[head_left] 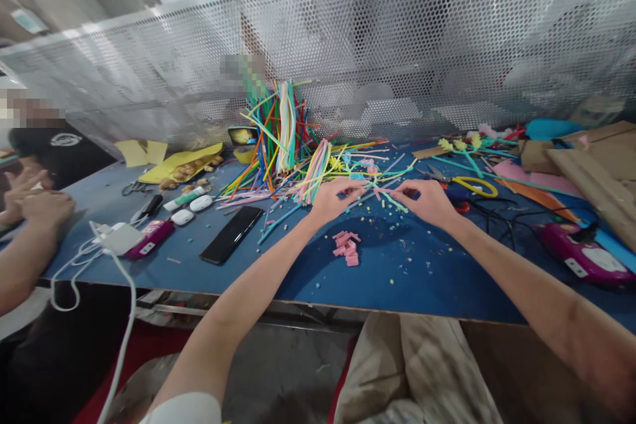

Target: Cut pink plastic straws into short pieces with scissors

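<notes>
My left hand (334, 200) and my right hand (428, 202) reach out over a blue table (407, 271), both with fingers pinched. Between them runs a thin straw piece (385, 196), green and pink, and each hand grips one end of it. Just behind lies a heap of coloured drinking straws (291, 146), some standing in a bundle. A small pile of pink cut straw bits (346, 246) sits on the table in front of my left hand.
Yellow-handled scissors (470, 184) lie right of my right hand. A black phone (231, 234), a white charger with cable (119, 238), purple devices (581, 255) and cardboard (596, 172) lie around. Another person's hands (34, 202) rest at the left. A perforated metal screen (397, 46) stands behind.
</notes>
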The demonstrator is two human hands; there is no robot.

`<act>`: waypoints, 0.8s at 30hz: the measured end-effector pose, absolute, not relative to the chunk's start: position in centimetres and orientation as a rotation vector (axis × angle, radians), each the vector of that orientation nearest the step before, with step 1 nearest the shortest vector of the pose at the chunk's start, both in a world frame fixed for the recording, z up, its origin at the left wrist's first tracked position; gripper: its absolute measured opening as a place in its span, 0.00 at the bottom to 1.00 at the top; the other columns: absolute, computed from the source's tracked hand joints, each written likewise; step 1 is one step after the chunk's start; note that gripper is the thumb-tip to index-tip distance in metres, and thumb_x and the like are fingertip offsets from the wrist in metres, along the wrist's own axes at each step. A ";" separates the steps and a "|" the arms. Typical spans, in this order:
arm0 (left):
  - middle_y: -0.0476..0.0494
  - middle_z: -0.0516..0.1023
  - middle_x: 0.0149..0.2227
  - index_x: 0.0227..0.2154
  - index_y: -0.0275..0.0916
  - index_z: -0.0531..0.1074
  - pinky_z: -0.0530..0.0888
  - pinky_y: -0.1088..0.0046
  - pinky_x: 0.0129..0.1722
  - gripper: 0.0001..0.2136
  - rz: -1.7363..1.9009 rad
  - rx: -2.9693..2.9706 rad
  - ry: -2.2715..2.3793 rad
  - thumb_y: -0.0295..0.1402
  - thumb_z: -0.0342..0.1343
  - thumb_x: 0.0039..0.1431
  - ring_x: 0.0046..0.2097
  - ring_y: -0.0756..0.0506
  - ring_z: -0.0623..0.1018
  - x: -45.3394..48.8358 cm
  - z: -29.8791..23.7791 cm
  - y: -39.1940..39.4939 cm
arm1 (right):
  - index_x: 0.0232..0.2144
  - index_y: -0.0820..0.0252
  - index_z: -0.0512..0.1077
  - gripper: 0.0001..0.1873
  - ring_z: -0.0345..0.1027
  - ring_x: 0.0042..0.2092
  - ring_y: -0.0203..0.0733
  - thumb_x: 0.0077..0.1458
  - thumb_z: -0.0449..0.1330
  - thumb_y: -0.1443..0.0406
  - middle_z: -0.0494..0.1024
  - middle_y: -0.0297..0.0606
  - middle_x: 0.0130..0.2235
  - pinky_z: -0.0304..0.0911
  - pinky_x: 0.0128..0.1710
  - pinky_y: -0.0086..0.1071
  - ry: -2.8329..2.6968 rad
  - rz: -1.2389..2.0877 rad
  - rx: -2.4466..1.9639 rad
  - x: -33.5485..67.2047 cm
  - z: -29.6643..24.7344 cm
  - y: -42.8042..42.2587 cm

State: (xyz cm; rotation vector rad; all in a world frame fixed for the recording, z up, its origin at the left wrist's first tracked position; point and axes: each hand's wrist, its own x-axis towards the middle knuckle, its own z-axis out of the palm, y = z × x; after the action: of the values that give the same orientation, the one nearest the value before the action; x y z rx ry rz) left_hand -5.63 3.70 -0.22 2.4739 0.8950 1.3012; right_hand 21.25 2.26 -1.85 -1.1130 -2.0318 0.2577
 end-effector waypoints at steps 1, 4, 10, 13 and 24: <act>0.48 0.83 0.37 0.40 0.41 0.79 0.75 0.71 0.42 0.08 1.297 2.505 0.880 0.36 0.58 0.63 0.38 0.49 0.80 -5.7 -0.2 3.7 | 0.30 0.54 0.78 0.13 0.71 0.30 0.40 0.60 0.59 0.55 0.80 0.34 0.30 0.63 0.34 0.34 -2.029 0.261 -1.119 21.3 -1.8 2.3; 0.46 0.83 0.36 0.38 0.40 0.78 0.75 0.70 0.44 0.09 1.260 2.560 0.846 0.35 0.54 0.66 0.39 0.48 0.80 -5.8 -0.2 3.7 | 0.30 0.55 0.78 0.14 0.71 0.30 0.40 0.60 0.59 0.54 0.80 0.34 0.30 0.63 0.34 0.34 -2.002 0.257 -1.145 21.5 -1.7 2.4; 0.45 0.80 0.33 0.39 0.37 0.75 0.74 0.69 0.47 0.13 1.251 2.567 0.895 0.35 0.46 0.70 0.39 0.48 0.79 -6.1 -0.3 3.9 | 0.31 0.55 0.78 0.14 0.71 0.30 0.40 0.60 0.59 0.54 0.80 0.34 0.30 0.61 0.32 0.34 -2.007 0.256 -1.176 22.2 -1.9 2.8; 0.46 0.80 0.33 0.38 0.37 0.75 0.73 0.70 0.48 0.13 1.232 2.589 0.932 0.34 0.45 0.71 0.40 0.48 0.79 -6.2 -0.4 4.1 | 0.32 0.54 0.79 0.15 0.71 0.31 0.41 0.61 0.58 0.54 0.81 0.33 0.31 0.60 0.32 0.34 -2.110 0.247 -1.219 22.6 -2.2 3.3; 0.48 0.82 0.35 0.37 0.41 0.78 0.73 0.71 0.43 0.07 1.263 2.722 0.853 0.37 0.57 0.64 0.37 0.50 0.78 -6.1 -0.5 4.1 | 0.39 0.55 0.79 0.11 0.71 0.39 0.44 0.58 0.57 0.64 0.79 0.38 0.35 0.63 0.43 0.38 -2.151 -0.029 -1.113 23.1 -0.6 2.8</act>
State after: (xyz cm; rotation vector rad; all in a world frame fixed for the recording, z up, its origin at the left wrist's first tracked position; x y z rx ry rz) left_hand -6.08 4.15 -0.55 2.7222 0.8533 1.2631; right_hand 23.08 2.83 -0.64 -1.1130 -2.1513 -0.0289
